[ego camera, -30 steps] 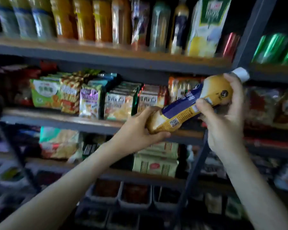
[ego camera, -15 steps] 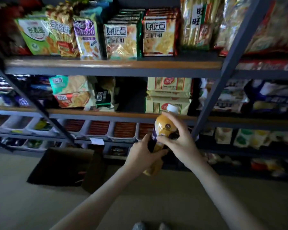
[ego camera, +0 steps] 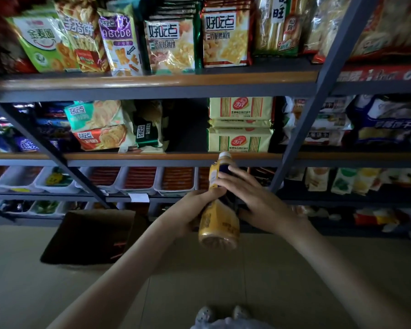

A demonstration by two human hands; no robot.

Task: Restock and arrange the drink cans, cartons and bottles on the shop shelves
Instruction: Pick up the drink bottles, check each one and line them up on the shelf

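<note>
I hold a yellow drink bottle [ego camera: 218, 225] with a dark blue label and a white cap, nearly upright in front of the lower shelves, bottom toward me. My left hand [ego camera: 192, 210] grips its middle from the left, fingers curled round it. My right hand [ego camera: 259, 203] is on the right side. Its fairly straight fingers lie across the blue label near the neck, and its thumb is hidden.
Snack packets fill the upper shelf [ego camera: 152, 83] and middle shelf [ego camera: 171, 157], with a dark gap between packs on the middle one. White bins [ego camera: 140, 180] of red packs sit lower. A grey upright [ego camera: 316, 103] slants past on the right. A dark cardboard box [ego camera: 90, 236] lies on the floor.
The view dropped from the drinks shelf to the lower snack shelves. The bottle went from tilted up high to nearly upright and low, and my right hand loosened from a grip on its neck.
</note>
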